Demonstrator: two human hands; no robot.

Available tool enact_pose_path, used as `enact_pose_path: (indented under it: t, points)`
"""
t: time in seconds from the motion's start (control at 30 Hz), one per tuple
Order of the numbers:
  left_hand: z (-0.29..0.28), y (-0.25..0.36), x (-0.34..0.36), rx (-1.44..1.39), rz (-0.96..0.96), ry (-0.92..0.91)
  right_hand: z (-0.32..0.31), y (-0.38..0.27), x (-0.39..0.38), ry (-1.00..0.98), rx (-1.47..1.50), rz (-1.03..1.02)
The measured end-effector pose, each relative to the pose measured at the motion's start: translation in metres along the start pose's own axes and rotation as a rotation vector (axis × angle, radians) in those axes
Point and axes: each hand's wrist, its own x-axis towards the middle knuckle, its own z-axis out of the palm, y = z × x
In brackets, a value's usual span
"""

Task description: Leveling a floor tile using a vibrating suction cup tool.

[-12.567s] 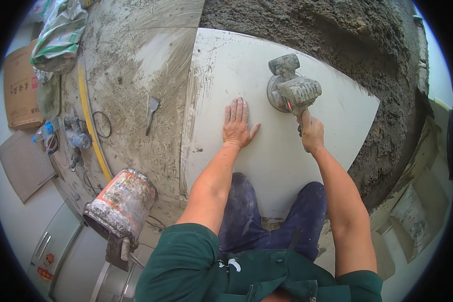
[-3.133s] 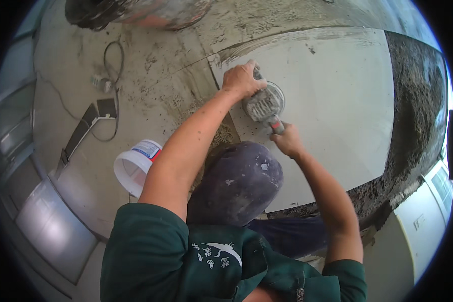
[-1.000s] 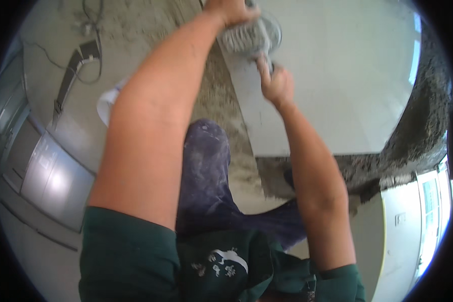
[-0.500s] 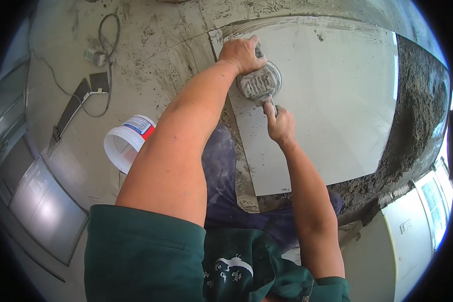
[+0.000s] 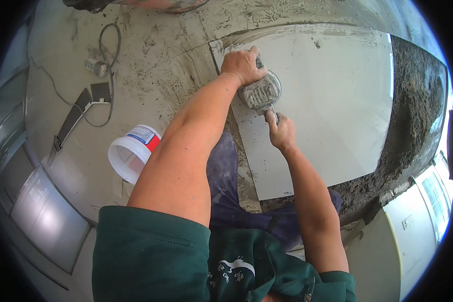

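A grey, mortar-smeared tile vibrator (image 5: 260, 93) with a round base rests on a large pale floor tile (image 5: 327, 110), close to the tile's left edge. My left hand (image 5: 242, 66) wraps round the handle on its far side. Closer to me, my right hand (image 5: 282, 132) grips the near handle, with the thumb lying along the top. Both arms are stretched out in front of me.
Dark rough mortar (image 5: 412, 105) borders the tile on the right. Left of my arm a white bucket (image 5: 128, 160) lies on its side. A looped cable (image 5: 117, 48), a small grey block (image 5: 96, 67) and dark offcuts (image 5: 74, 117) lie further left. A reddish container (image 5: 166, 5) shows at the top edge.
The view has shifted slightly, bringing the reddish container into sight at the top. Both hands keep their hold on the tile vibrator, which stays in about the same place on the tile.
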Motion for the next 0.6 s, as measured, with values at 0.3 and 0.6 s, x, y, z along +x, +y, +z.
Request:
enact_pose_path:
  t: [0.3, 0.6]
  points:
    - [0.001, -0.002, 0.001, -0.042, -0.001, -0.014, -0.001, -0.002, -0.001, -0.013, 0.042, -0.025]
    - [0.010, -0.002, 0.003, -0.014, 0.017, -0.023, 0.000, 0.003, -0.002, 0.018, 0.054, -0.018]
